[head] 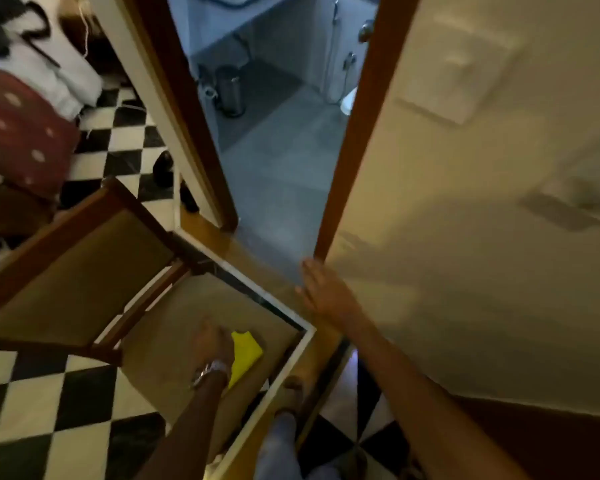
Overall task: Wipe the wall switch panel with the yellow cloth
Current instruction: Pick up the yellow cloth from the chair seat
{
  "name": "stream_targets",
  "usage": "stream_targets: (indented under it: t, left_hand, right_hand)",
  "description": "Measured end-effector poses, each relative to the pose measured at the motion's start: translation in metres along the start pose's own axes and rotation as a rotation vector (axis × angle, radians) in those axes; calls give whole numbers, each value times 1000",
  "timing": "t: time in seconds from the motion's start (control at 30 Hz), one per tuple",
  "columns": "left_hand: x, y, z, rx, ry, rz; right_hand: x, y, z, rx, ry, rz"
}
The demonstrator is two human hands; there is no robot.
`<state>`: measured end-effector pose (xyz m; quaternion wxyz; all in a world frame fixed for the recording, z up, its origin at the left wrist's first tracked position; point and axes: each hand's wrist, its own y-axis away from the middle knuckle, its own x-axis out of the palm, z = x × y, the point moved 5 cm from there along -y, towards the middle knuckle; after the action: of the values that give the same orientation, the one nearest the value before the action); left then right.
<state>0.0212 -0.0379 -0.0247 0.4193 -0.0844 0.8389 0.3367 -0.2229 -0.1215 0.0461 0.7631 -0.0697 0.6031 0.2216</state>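
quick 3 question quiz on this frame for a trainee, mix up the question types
1. True or false: the yellow cloth is already pressed against the wall switch panel.
2. Which hand is at the cloth? A. left hand B. right hand C. neither
3. Fill in: the cloth lies on the seat of the ___.

Key
1. False: it lies on the chair seat, low and left of the panel.
2. A; the right hand reaches open toward the door frame.
3. chair

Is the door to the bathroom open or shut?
Open. The bathroom floor and a metal bin show through the doorway between the two brown frame posts.
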Motion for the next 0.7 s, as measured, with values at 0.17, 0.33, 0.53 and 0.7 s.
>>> stream_targets:
  t: [0.17,0.33,0.53,0.7]
  left_hand:
    - [96,-72,128,-172,-2,187]
    - [163,-132,178,23,-275,329]
    - [176,-141,181,10,-305,259]
    - [145,-106,117,43,155,436]
  right_hand:
    - [219,-24,40,150,-219,365]
    - [365,-45,66,455,-483,492]
    - [412,-53,63,621,-595,544]
    - [338,-31,44,721,-1161,317]
